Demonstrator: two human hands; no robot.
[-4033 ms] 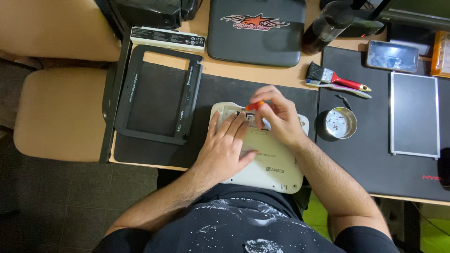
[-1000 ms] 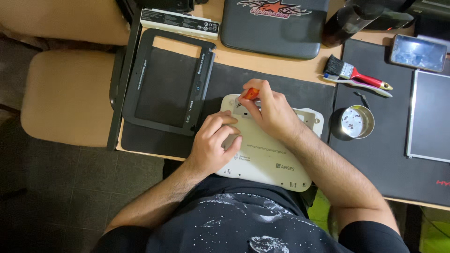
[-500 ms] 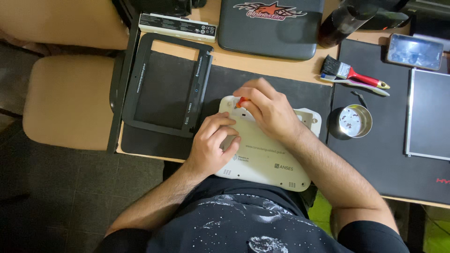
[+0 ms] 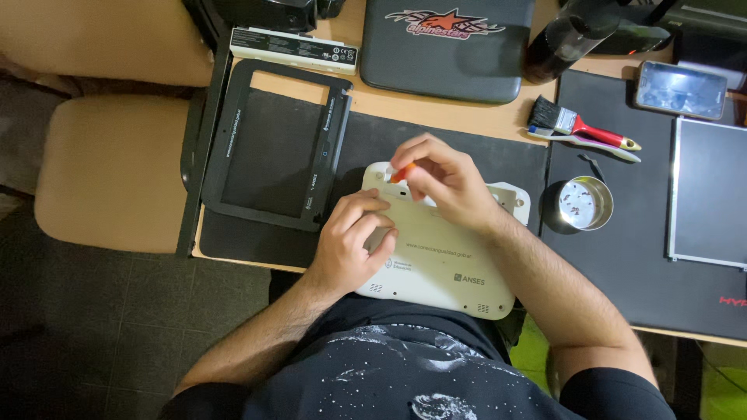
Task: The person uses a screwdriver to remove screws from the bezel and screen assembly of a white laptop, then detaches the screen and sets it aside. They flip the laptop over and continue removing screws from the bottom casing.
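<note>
Hands worked over a white laptop shell (image 4: 440, 264) lying underside-up on a black mat (image 4: 366, 140) at the near table edge, right in front of the person. Left hand (image 4: 350, 245) lay flat on the shell's left part, fingers spread & pressing, gripping nothing. Right hand (image 4: 440, 179) had its grip pinched together on an orange-handled tool (image 4: 398, 173), tip at the shell's top-left corner; prob. a small screwdriver, tip too small to tell.

Containers: small round metal tin (image 4: 580, 204) just right of the shell, w/ a few tiny dark bits inside, can't tell what.

Labels etc.: shell had small grey print & logos near its lower middle. White rectangular battery pack (image 4: 294, 45) w/ a printed label lay at top left, above a black screen frame (image 4: 276, 148). Dark case (image 4: 447, 47) w/ a red-orange star emblem sat top centre. Red-handled brush (image 4: 580, 126), phone (image 4: 678, 89) & a bare screen panel (image 4: 710, 194) lay to the right.
</note>
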